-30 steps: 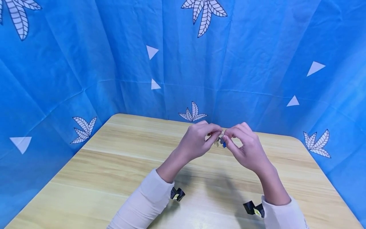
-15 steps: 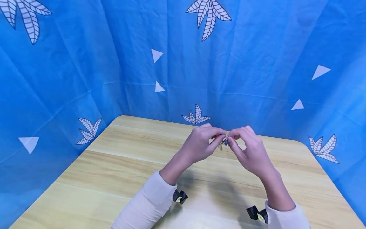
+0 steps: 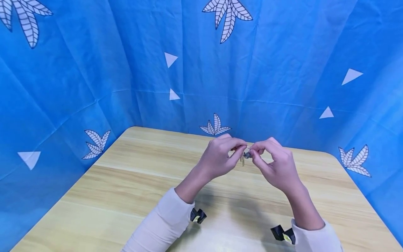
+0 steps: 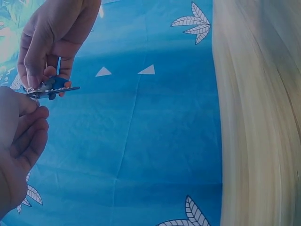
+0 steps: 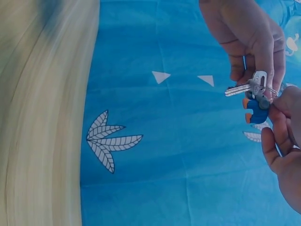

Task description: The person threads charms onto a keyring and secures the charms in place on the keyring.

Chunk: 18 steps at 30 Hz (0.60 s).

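In the head view both hands meet above the far part of the table, fingertips close together over a small bunch of keys. My left hand (image 3: 217, 155) pinches the metal key ring (image 5: 273, 91) between thumb and forefinger. My right hand (image 3: 277, 166) pinches the same ring from the other side, next to a small charm. One silver key (image 5: 239, 90) shows clearly in the right wrist view. Below it hangs the blue and grey charm (image 5: 257, 113) with orange ends. Fingertips hide part of the ring, and how many keys it carries I cannot tell.
A light wood-grain table (image 3: 132, 196) lies under the hands. Blue cloth (image 3: 201, 63) with white leaves and triangles hangs behind it and at both sides. Black mounts (image 3: 198, 216) sit at the sleeve cuffs.
The charm has turned between the fingers, its blue side showing less in the head view. Both hands keep their pinch, shifting only slightly; the head view itself has moved a little.
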Available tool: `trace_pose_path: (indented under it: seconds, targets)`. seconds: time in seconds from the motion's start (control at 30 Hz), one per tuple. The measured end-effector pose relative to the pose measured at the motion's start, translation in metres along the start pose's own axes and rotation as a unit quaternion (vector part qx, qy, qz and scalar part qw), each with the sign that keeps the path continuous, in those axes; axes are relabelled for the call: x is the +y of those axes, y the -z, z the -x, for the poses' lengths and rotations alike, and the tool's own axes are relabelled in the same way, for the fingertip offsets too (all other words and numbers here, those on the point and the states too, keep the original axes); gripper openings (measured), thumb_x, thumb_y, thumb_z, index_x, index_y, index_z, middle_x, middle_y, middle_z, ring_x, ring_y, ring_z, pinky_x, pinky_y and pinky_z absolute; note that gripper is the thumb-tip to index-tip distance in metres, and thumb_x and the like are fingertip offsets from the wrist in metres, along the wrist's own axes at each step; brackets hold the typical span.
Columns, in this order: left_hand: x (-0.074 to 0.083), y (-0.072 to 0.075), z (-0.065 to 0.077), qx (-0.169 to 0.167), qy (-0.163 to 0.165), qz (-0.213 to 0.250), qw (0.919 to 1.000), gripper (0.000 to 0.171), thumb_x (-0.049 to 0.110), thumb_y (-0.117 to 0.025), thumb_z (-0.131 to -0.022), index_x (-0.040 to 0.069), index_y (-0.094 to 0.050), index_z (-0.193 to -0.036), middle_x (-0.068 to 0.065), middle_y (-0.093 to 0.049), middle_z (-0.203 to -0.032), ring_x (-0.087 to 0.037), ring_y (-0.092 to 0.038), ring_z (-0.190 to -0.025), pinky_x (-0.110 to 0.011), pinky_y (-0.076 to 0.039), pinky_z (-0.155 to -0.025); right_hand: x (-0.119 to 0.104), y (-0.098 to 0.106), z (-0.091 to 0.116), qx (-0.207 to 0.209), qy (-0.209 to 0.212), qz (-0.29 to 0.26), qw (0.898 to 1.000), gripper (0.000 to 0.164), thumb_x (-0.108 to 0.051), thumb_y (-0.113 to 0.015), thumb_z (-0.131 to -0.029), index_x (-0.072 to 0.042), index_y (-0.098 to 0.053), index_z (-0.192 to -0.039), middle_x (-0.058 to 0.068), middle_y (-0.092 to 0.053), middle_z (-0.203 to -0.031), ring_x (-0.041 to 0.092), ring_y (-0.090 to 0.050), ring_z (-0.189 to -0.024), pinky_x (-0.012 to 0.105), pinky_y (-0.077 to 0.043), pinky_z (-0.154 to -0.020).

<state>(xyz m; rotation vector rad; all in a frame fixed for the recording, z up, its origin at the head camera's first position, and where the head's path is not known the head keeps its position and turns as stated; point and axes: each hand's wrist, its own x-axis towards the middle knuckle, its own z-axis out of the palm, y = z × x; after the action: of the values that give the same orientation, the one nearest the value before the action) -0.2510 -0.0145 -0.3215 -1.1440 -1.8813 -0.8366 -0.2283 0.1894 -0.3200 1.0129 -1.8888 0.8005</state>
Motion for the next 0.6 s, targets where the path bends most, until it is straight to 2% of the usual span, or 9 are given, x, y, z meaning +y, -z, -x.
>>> trace_pose_path:
  seconds: [0.07, 0.3, 0.47, 0.6]
  targets:
    - [0.0002, -0.0004, -0.0001, 0.007, -0.001, -0.004, 1.0, 0.007, 0.005, -0.071, -0.095, 0.005, -0.077, -0.098, -0.001, -0.076, -0.086, -0.01, -0.057, -0.07, -0.011, -0.042, -0.065, -0.0011, 0.0009, -0.0003, -0.008, -0.006, -0.001, 1.0, 0.012, 0.004, -0.071, -0.084, -0.005, -0.071, -0.092, 0.001, -0.065, -0.079, 0.014, -0.056, -0.074, 0.015, -0.046, -0.067]
    - [0.0, 0.0012, -0.0018, 0.005, -0.013, -0.006, 0.9999, 0.007, 0.007, -0.073, -0.094, 0.005, -0.077, -0.1, -0.001, -0.076, -0.088, -0.01, -0.057, -0.068, -0.011, -0.041, -0.062, -0.001, 0.001, -0.0022, -0.002, -0.004, -0.012, 1.0, 0.01, 0.002, -0.069, -0.085, -0.005, -0.072, -0.092, -0.001, -0.064, -0.08, 0.013, -0.056, -0.074, 0.016, -0.045, -0.066]
    - [-0.0001, 0.0014, -0.0017, 0.003, -0.013, -0.011, 0.9999, 0.007, 0.008, -0.076, -0.092, 0.005, -0.079, -0.097, -0.003, -0.077, -0.088, -0.013, -0.065, -0.076, -0.014, -0.047, -0.071, -0.0001, 0.0007, -0.0011, -0.003, -0.008, -0.011, 1.0, 0.008, 0.0, -0.067, -0.087, -0.006, -0.071, -0.092, -0.002, -0.063, -0.08, 0.012, -0.056, -0.074, 0.016, -0.045, -0.064]
    - [-0.0001, 0.0013, -0.0015, 0.009, -0.007, 0.001, 0.9999, 0.006, 0.007, -0.076, -0.092, 0.005, -0.079, -0.096, -0.003, -0.076, -0.087, -0.013, -0.066, -0.079, -0.014, -0.049, -0.075, 0.0002, 0.0, -0.0005, -0.002, -0.01, -0.01, 1.0, 0.008, 0.0, -0.067, -0.087, -0.006, -0.071, -0.091, -0.002, -0.062, -0.079, 0.013, -0.055, -0.073, 0.017, -0.045, -0.063]
